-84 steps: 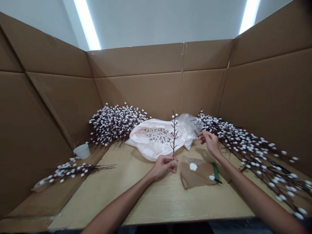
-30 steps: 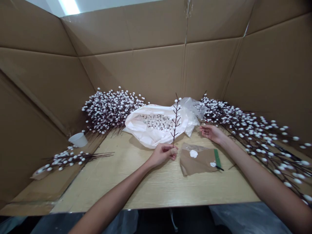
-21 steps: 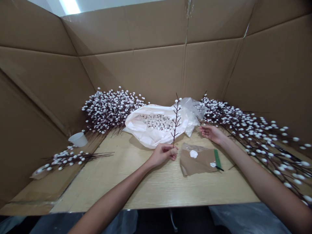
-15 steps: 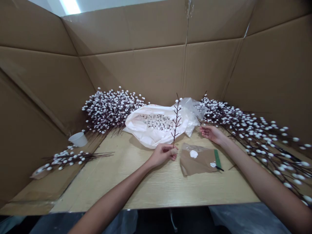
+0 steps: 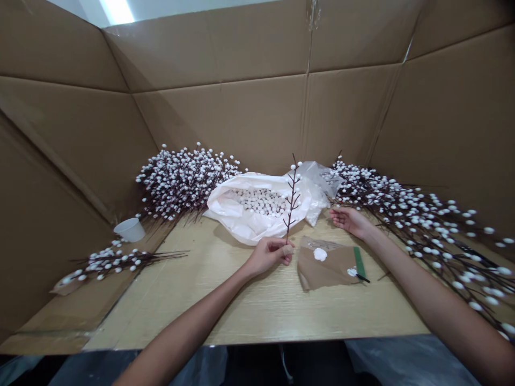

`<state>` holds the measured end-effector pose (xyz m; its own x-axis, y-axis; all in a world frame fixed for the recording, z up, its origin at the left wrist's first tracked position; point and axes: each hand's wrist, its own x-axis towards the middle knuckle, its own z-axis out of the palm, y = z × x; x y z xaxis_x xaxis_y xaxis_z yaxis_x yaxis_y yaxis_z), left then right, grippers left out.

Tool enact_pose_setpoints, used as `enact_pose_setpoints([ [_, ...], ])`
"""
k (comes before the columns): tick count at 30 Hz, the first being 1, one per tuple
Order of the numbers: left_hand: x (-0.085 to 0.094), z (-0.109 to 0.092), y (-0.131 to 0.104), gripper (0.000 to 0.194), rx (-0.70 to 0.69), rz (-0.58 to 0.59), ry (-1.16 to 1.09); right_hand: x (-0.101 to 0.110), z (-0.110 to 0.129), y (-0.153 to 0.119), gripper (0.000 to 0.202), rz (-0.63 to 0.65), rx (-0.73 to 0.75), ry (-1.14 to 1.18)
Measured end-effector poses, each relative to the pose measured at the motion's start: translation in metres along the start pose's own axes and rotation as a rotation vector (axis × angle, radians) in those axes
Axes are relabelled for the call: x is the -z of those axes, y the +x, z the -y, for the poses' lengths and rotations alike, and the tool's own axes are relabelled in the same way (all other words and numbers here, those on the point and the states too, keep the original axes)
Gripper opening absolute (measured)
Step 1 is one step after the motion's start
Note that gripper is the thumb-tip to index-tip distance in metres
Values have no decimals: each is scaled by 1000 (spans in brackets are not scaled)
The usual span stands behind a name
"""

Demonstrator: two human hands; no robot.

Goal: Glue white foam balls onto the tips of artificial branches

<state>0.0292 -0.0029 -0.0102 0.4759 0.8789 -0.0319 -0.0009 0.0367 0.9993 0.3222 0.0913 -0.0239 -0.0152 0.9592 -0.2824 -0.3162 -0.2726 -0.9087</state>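
My left hand (image 5: 274, 253) pinches the lower end of a thin dark artificial berry branch (image 5: 293, 198). The branch stands nearly upright, with a few white berries close to its top and bare twigs lower down. Behind it lies an open white bag (image 5: 229, 214) of loose white berries (image 5: 261, 202). My right hand (image 5: 349, 221) rests just right of a clear plastic bag (image 5: 319, 185), its fingers curled together; what they hold, if anything, I cannot make out. Between and below the hands is a brown sheet (image 5: 328, 273) with two white blobs of paste (image 5: 320, 254) and a small dark stick (image 5: 362, 278).
Berry branches are heaped at the back left (image 5: 181, 179) and along the right (image 5: 402, 206). A smaller bunch (image 5: 120, 261) lies at left by a white cup (image 5: 130, 230) and a tape roll (image 5: 66, 284). Cardboard walls (image 5: 225, 118) enclose the table (image 5: 257, 311).
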Motion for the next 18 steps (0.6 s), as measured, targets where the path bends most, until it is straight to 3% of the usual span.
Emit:
enact_pose_setpoints([
  [18,-1,-2,-1,38,3,-3,13,-3,0,-2,14,-11,7,2],
])
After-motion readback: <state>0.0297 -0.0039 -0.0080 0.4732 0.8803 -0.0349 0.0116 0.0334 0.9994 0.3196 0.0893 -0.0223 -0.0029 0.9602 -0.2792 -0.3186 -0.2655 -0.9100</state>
